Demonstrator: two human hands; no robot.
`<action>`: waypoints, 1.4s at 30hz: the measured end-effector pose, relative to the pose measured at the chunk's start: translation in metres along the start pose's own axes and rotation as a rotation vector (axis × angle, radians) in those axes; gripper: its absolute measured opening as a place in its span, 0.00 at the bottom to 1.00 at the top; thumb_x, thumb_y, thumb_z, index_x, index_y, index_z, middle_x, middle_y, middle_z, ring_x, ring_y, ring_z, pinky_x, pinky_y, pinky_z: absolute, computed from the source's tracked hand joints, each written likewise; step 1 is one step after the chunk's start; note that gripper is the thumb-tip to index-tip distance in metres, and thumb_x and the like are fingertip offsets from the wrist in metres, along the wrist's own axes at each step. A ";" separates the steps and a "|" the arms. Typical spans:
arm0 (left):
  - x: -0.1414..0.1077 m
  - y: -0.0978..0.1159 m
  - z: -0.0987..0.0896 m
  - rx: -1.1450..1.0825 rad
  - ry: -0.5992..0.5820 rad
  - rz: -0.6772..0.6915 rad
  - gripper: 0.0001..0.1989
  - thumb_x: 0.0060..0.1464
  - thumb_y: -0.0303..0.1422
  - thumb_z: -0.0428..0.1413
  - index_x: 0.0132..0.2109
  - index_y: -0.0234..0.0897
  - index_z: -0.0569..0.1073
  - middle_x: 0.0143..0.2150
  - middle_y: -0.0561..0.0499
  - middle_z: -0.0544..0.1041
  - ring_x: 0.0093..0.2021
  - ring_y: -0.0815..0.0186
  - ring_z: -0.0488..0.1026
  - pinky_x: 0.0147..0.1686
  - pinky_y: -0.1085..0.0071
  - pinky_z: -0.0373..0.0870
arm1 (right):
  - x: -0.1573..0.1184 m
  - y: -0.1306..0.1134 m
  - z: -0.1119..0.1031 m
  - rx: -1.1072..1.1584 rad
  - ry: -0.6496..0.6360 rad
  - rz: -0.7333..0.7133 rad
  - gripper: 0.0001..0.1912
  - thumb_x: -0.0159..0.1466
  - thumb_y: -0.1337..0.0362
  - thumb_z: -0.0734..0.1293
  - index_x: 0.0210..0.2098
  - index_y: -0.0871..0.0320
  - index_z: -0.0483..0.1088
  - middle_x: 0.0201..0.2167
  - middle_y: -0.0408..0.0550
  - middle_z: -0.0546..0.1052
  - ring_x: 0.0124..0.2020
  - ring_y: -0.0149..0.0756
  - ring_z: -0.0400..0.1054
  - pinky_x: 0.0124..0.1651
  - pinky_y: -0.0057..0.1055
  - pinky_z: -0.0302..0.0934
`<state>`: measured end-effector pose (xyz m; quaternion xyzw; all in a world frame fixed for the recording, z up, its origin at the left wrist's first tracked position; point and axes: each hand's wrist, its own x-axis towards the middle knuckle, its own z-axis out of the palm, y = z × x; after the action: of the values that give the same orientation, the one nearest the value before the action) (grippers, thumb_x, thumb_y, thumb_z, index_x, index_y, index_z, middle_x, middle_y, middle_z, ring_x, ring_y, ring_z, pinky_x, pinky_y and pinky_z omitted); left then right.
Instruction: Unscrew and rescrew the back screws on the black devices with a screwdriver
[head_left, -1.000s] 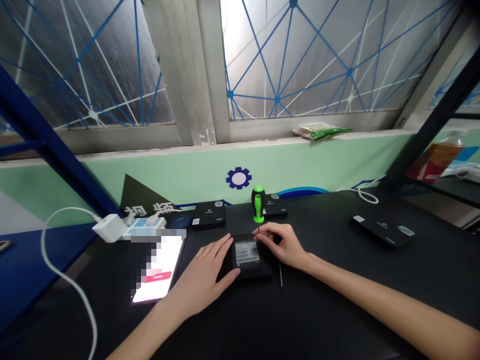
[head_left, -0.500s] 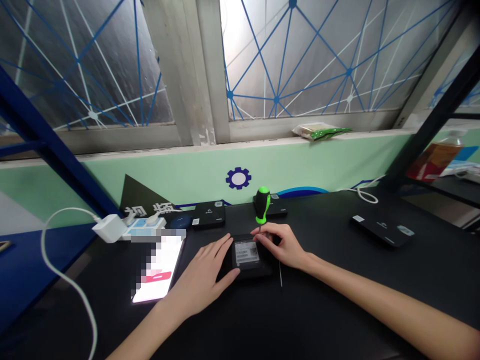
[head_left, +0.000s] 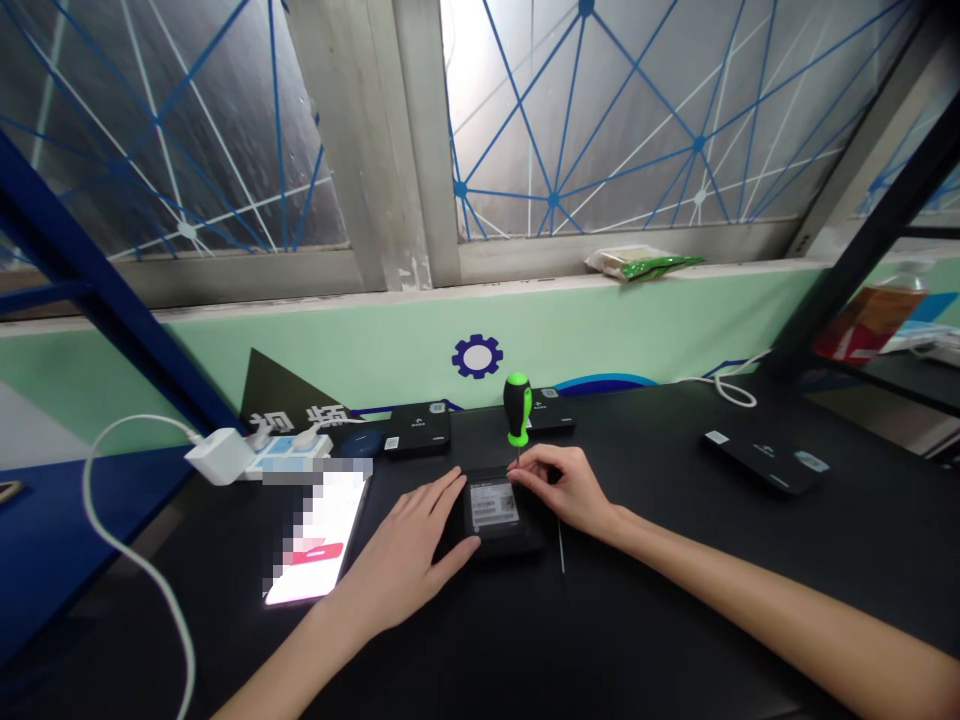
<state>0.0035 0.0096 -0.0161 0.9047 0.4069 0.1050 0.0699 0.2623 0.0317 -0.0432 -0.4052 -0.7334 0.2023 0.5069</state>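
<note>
A black-and-green screwdriver (head_left: 517, 410) stands nearly upright, handle up, over the far right corner of a black box-shaped device (head_left: 510, 545). My right hand (head_left: 564, 488) pinches its thin shaft low down between thumb and fingertips; the tip itself is hidden. On top of the device is a pale printed label (head_left: 493, 504). My left hand (head_left: 420, 535) lies with thumb and fingers apart along the device's left side, touching its edge. A thin metal rod (head_left: 562, 550) lies on the table just right of the device, its far end hidden under my right hand.
A phone or tablet with a lit screen (head_left: 322, 545) lies left of my left hand. Behind it are a power strip (head_left: 289, 455) with a white charger (head_left: 219, 456) and a dark blue mouse (head_left: 363, 443). More flat black boxes lie at the back (head_left: 417, 430) and right (head_left: 765, 462).
The screwdriver's handle has shifted slightly left and stands a little straighter. My right fingers have moved slightly on the shaft. My left hand and the device have stayed put.
</note>
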 end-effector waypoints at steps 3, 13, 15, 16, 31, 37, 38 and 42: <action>0.000 0.001 -0.001 -0.003 -0.020 -0.015 0.32 0.67 0.51 0.45 0.71 0.47 0.50 0.72 0.49 0.54 0.69 0.52 0.56 0.63 0.53 0.58 | 0.000 0.000 0.000 0.003 0.001 0.008 0.11 0.65 0.57 0.69 0.32 0.59 0.76 0.24 0.45 0.76 0.20 0.30 0.63 0.24 0.27 0.59; 0.001 0.000 -0.002 0.001 -0.016 -0.010 0.32 0.67 0.51 0.45 0.71 0.46 0.51 0.72 0.48 0.54 0.68 0.52 0.56 0.63 0.54 0.59 | -0.001 -0.003 -0.003 0.033 -0.064 -0.040 0.09 0.68 0.63 0.65 0.40 0.58 0.76 0.30 0.48 0.82 0.22 0.32 0.67 0.30 0.29 0.63; 0.000 0.000 -0.001 0.006 -0.011 -0.007 0.32 0.67 0.51 0.45 0.71 0.45 0.51 0.72 0.48 0.55 0.68 0.52 0.57 0.63 0.54 0.59 | -0.001 -0.002 -0.003 0.023 -0.049 -0.028 0.07 0.67 0.63 0.66 0.37 0.58 0.76 0.30 0.48 0.82 0.21 0.30 0.65 0.29 0.29 0.62; 0.000 0.000 -0.001 0.009 -0.007 -0.004 0.31 0.67 0.51 0.45 0.71 0.45 0.51 0.72 0.48 0.55 0.68 0.52 0.57 0.63 0.54 0.59 | -0.001 -0.002 -0.002 0.018 -0.038 -0.019 0.07 0.66 0.63 0.67 0.35 0.59 0.76 0.30 0.48 0.81 0.21 0.30 0.65 0.28 0.28 0.61; 0.000 0.000 -0.001 0.016 -0.009 -0.003 0.32 0.68 0.51 0.44 0.71 0.44 0.51 0.72 0.48 0.55 0.68 0.52 0.57 0.63 0.53 0.59 | -0.002 -0.004 -0.004 0.043 -0.088 -0.045 0.10 0.69 0.65 0.64 0.45 0.58 0.76 0.30 0.47 0.82 0.24 0.32 0.69 0.32 0.29 0.64; 0.000 0.001 -0.002 0.012 -0.026 -0.013 0.32 0.68 0.51 0.44 0.71 0.43 0.52 0.72 0.48 0.54 0.69 0.53 0.56 0.63 0.54 0.58 | -0.001 -0.002 -0.004 0.029 -0.063 -0.042 0.06 0.68 0.65 0.66 0.38 0.58 0.76 0.31 0.47 0.82 0.22 0.31 0.66 0.30 0.28 0.62; 0.000 0.001 -0.002 0.013 -0.028 -0.015 0.32 0.68 0.52 0.44 0.71 0.43 0.52 0.72 0.48 0.54 0.69 0.54 0.55 0.63 0.55 0.58 | -0.001 -0.001 -0.003 0.024 -0.058 -0.043 0.06 0.67 0.65 0.66 0.37 0.58 0.76 0.31 0.47 0.82 0.23 0.31 0.66 0.30 0.28 0.62; 0.000 0.000 -0.001 0.013 -0.022 -0.012 0.32 0.67 0.51 0.45 0.71 0.44 0.51 0.72 0.48 0.54 0.68 0.53 0.56 0.63 0.55 0.59 | -0.001 0.000 -0.002 0.005 -0.034 -0.036 0.06 0.66 0.66 0.67 0.33 0.58 0.75 0.32 0.47 0.81 0.23 0.30 0.66 0.29 0.28 0.61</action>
<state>0.0034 0.0097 -0.0152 0.9038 0.4122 0.0922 0.0691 0.2646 0.0303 -0.0427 -0.3872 -0.7485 0.2019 0.4991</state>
